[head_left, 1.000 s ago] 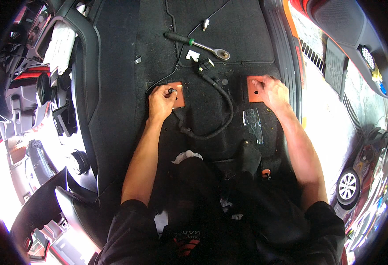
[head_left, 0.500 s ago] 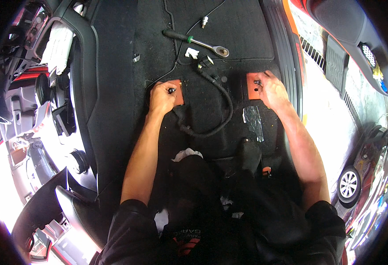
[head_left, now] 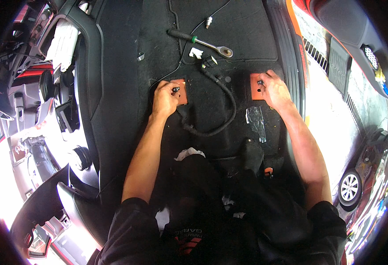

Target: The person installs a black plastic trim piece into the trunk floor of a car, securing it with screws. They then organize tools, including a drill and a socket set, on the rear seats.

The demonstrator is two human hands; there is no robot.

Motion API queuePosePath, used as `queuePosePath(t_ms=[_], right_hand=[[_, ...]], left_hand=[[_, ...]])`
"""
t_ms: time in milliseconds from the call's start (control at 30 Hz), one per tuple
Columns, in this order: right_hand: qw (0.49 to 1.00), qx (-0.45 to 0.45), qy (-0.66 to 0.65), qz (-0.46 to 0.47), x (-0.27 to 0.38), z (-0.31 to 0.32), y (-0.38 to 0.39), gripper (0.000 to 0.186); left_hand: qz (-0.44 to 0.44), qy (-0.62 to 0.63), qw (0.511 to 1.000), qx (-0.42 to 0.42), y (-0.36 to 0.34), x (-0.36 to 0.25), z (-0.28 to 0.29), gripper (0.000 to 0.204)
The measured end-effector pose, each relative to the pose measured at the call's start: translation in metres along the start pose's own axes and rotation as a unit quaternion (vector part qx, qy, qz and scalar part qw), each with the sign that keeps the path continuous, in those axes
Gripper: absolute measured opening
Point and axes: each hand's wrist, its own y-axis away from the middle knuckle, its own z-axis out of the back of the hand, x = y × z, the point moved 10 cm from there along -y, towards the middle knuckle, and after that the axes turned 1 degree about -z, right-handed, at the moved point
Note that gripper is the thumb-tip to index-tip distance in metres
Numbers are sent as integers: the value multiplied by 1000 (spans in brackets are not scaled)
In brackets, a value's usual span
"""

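Note:
My left hand [head_left: 164,100] is closed at the left orange metal plate [head_left: 183,97], which shows through the black carpet. Its fingers pinch a dark bolt [head_left: 176,89] over that plate. At the right orange plate [head_left: 256,94], near the door sill, my right hand [head_left: 276,91] pinches a second dark bolt [head_left: 260,82]. A dark hole shows in each plate. Whether either bolt sits in a hole is hard to tell. Between the plates curves a black wiring harness [head_left: 233,106] with a connector [head_left: 210,61] at its far end.
Beyond my hands lies a ratchet [head_left: 208,44] with a black and green handle. Near it are a scrap of white paper [head_left: 195,53], a thin black cable [head_left: 177,66] and a small metal and white part [head_left: 209,22]. Clear plastic [head_left: 256,124] lies nearer me. The door sill [head_left: 293,66] runs along the right.
The view has shifted slightly, so the scene sits a little further right. Both hands stay at their plates with the bolts; the fingers have barely moved.

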Motion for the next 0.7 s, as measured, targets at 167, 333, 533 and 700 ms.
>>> queuePosePath(t_ms=[167,333,533,700], right_hand=[[996,38,29,-81,-10,-5,-2,30],[979,112,39,-163,-19,-7,4,48],[996,3,6,-91,0,6,9,42],[995,-8,31,-90,-9,2,11,32]], left_hand=[[-40,-50,995,-72,5,-15,14,27],[108,20,994,24,2,4,-1,26],[-136,-52,987,-72,8,-19,7,29],[-23,-42,992,-113,7,-19,17,28]])
